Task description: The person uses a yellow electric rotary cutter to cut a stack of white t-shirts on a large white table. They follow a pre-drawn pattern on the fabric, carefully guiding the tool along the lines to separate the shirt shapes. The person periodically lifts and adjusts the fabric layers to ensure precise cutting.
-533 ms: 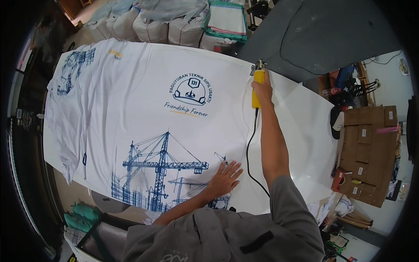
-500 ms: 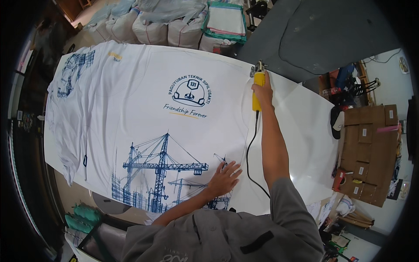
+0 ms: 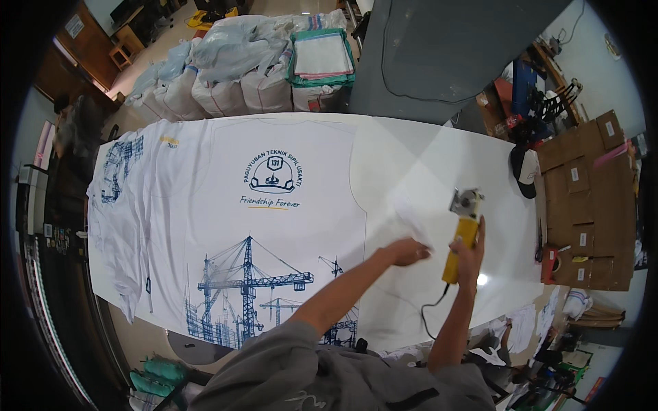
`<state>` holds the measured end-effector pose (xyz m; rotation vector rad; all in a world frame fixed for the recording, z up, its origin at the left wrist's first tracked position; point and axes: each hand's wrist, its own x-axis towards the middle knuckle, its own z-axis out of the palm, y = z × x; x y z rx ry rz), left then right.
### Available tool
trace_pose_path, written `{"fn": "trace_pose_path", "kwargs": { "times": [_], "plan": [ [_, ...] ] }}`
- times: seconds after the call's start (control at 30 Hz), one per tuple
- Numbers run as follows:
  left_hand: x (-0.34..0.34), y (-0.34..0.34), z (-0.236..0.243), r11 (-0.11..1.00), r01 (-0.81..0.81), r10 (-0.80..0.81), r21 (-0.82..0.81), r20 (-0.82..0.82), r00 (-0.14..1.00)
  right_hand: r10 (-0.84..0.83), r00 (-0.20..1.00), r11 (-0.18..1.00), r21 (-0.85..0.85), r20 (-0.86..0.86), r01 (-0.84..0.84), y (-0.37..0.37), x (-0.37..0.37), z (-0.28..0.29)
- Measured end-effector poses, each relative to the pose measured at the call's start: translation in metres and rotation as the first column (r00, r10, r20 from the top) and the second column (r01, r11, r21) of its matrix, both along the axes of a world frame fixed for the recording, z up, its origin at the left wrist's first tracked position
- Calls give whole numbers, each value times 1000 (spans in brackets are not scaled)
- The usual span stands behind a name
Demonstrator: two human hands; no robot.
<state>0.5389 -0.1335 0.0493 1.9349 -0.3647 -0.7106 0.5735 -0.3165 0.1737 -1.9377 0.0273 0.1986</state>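
My right hand (image 3: 469, 255) is wrapped round a yellow electric rotary fabric cutter (image 3: 460, 240), held above the right part of the table with its round blade end pointing away from me. A black cord trails from its near end. To its left, my left hand (image 3: 409, 252) is closed, slightly blurred, on what looks like a thin white fabric scrap (image 3: 409, 214) that blends into the white tabletop. White fabric (image 3: 226, 226) printed with blue cranes and a round emblem lies spread left of my hands. Its right side shows a curved, shaped edge.
The white table (image 3: 507, 240) fills the middle. Stuffed sacks (image 3: 219, 96) and a grey pillar (image 3: 418, 55) stand beyond its far edge. A cap (image 3: 524, 171) lies at the right end, beside brown cardboard (image 3: 589, 205). Bunched fabric (image 3: 130, 233) covers the left end.
My right hand has brought the cutter nearer and to the right, off the far table edge. My left hand has lifted off the printed fabric and moved right. The fabric's right margin is gone.
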Motion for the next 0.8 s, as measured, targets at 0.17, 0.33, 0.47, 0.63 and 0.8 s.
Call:
{"fn": "trace_pose_path", "kwargs": {
  "times": [0.17, 0.33, 0.47, 0.63, 0.8],
  "plan": [
    [-33, 3, -40, 894, -435, 441, -105, 372, 817, -219, 968, 968, 101, -126, 232, -68, -83, 26],
    [-42, 172, -66, 497, -820, 439, 282, 734, 518, 286, 837, 885, 464, -468, -43, -125, -179, -49],
    [-21, 267, -77, 395, -729, 355, 559, 638, 683, 665, 458, 665, 747, -590, -3, -70, -256, -122],
    [8, 271, -49, 391, -541, 379, 745, 405, 832, 840, 210, 527, 843, -500, -103, -14, -314, -176],
    [26, 258, -57, 369, -601, 395, 708, 466, 792, 817, 289, 536, 842, -499, -59, -20, -300, -177]
  ]
}}
